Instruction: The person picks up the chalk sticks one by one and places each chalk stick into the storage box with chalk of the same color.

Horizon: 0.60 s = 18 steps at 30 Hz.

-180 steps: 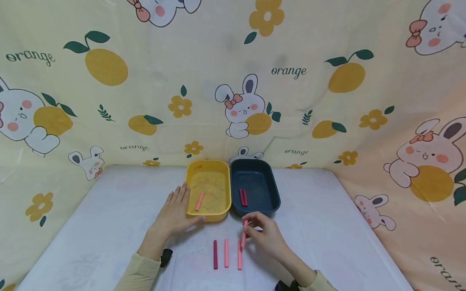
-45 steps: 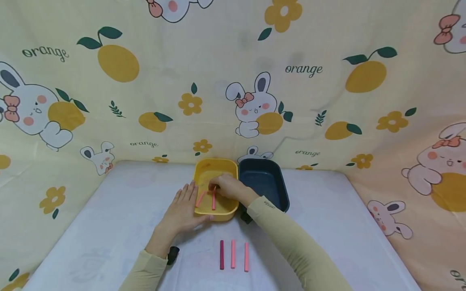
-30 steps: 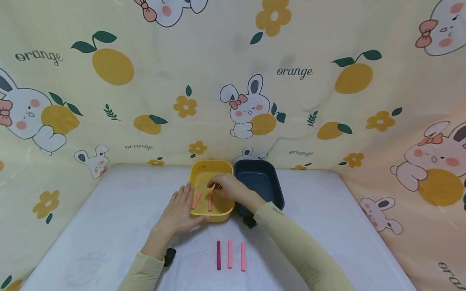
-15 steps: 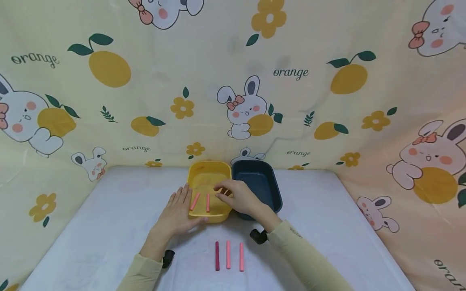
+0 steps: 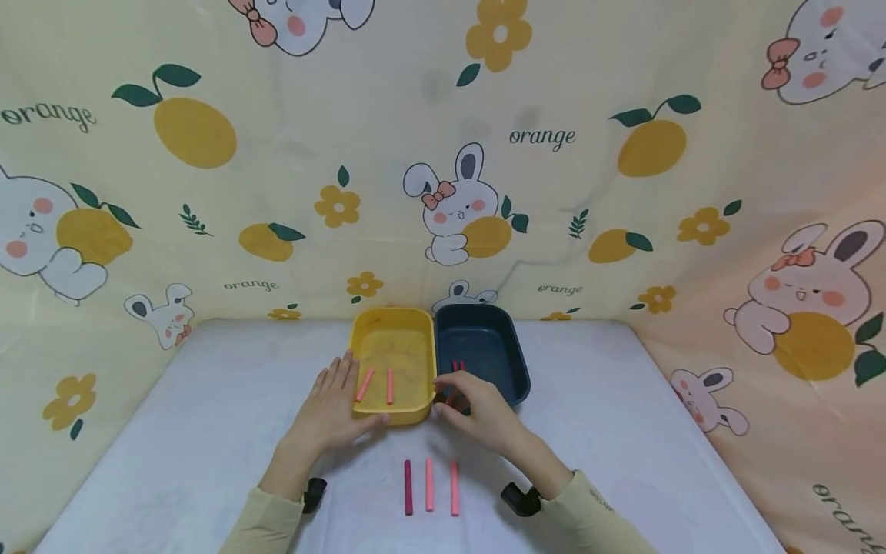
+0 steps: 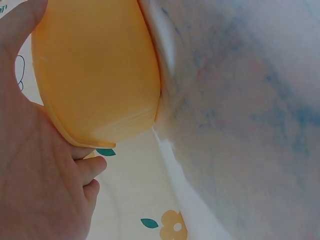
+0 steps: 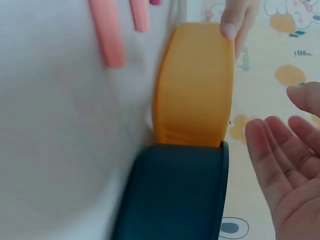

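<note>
My left hand point(image 5: 325, 412) rests against the left and front sides of the yellow box point(image 5: 404, 346), fingers extended; in the left wrist view its thumb is at the rim. Inside that box lie two light pink sticks point(image 5: 390, 386). Over the near left corner of the dark blue box point(image 5: 484, 335) is my right hand point(image 5: 487, 415). Its fingers are apart and nothing is between them, as the right wrist view shows. Two dark red sticks point(image 5: 454, 366) in the blue box are partly hidden behind it. In front, a dark red stick point(image 5: 408, 488) and two pink sticks point(image 5: 429, 485) lie on the table.
The boxes stand side by side near the back of the white-covered table point(image 5: 588, 431). Behind them hangs a cream cloth point(image 5: 388, 115) printed with rabbits and oranges. A black wrist device point(image 5: 521, 500) sits at my right sleeve, another point(image 5: 314, 495) at my left.
My right hand carried a pink stick into the yellow box, let it go beside the first one, then drew back right and toward me. The left hand stayed on the box.
</note>
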Each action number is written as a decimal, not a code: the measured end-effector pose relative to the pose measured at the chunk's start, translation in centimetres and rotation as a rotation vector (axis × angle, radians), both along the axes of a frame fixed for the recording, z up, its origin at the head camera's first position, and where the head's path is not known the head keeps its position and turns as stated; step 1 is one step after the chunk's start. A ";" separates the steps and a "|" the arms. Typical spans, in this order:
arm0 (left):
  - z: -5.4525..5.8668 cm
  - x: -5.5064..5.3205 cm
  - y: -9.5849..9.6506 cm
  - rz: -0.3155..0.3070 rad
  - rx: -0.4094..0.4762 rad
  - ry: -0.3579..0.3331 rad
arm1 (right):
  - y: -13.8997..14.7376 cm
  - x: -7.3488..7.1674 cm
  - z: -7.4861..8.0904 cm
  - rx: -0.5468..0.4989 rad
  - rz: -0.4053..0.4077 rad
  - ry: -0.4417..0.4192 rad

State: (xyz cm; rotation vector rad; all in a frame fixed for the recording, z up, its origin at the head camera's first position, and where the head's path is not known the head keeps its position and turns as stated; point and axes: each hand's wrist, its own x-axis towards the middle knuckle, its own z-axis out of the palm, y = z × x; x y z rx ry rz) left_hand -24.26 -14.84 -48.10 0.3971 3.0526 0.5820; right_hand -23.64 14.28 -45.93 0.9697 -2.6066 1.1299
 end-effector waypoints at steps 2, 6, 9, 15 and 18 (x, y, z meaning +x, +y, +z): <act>0.0 0.0 -0.1 0.000 0.002 0.001 | 0.3 0.7 -0.1 0.015 -0.012 -0.029; 0.0 -0.1 0.0 0.004 -0.002 -0.012 | 0.8 2.0 -0.4 0.046 -0.016 -0.090; 0.0 -0.1 0.0 0.003 -0.002 -0.014 | 1.2 2.8 -0.6 0.060 -0.006 -0.129; 0.0 -0.1 -0.1 -0.006 -0.008 0.002 | 1.5 3.9 -1.2 0.119 0.022 -0.244; -0.1 -0.1 -0.1 -0.002 -0.010 0.002 | 1.6 4.3 -1.7 0.159 0.042 -0.298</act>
